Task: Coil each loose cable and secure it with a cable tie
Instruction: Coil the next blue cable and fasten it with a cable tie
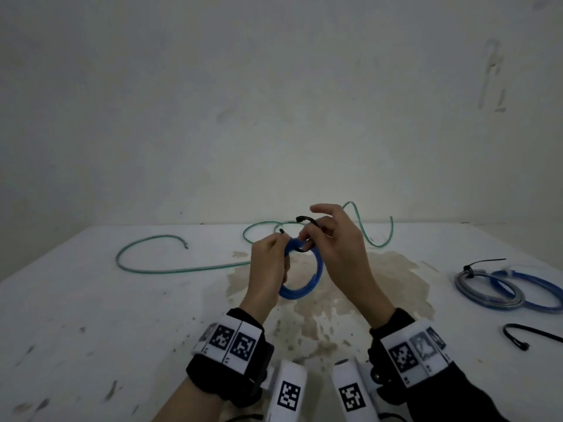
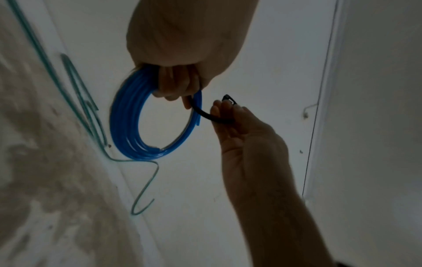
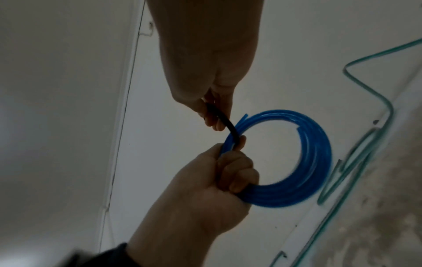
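Left hand [image 1: 268, 263] is fisted around the blue cable coil [image 1: 316, 278] at roughly its 10 o'clock arc — fingers wrapped tight over the bundled turns, coil held up off the table [image 1: 91, 315], hanging down toward 6 o'clock. From the right wrist view the same grip shows clearly: left hand [image 3: 219, 189] clamped on the coil [image 3: 319, 162], two cut ends of blue cable sticking out near 12 and 1 o'clock.

Right hand [image 1: 338, 248] pinches a black cable tie [image 1: 306, 220] between thumb and fingers. The tie arcs from the right fingers to the coil at the left hand's grip point; in the left wrist view the tie [image 2: 203, 112] runs into the left hand [image 2: 180, 59] and its tail disappears behind the fingers, so whether it is already looped fully around the bundle is not visible. The tie's head end pokes out above the right hand [image 2: 246, 144]. Index finger of the right hand is lifted, not on the tie.

Elsewhere on the table:
- loose green cable [image 1: 146, 248] sprawled from 9 to 1 o'clock, uncoiled, partly hidden behind the hands
- at 3 o'clock, a grey coil [image 1: 487, 295] with a black tie on it, overlapping a second blue coil [image 1: 542, 296] — that one is cut off by the frame edge
- spare black cable tie [image 1: 530, 335] at 4 o'clock, also cropped

Wrist views are dim and motion-blurred at the edges.
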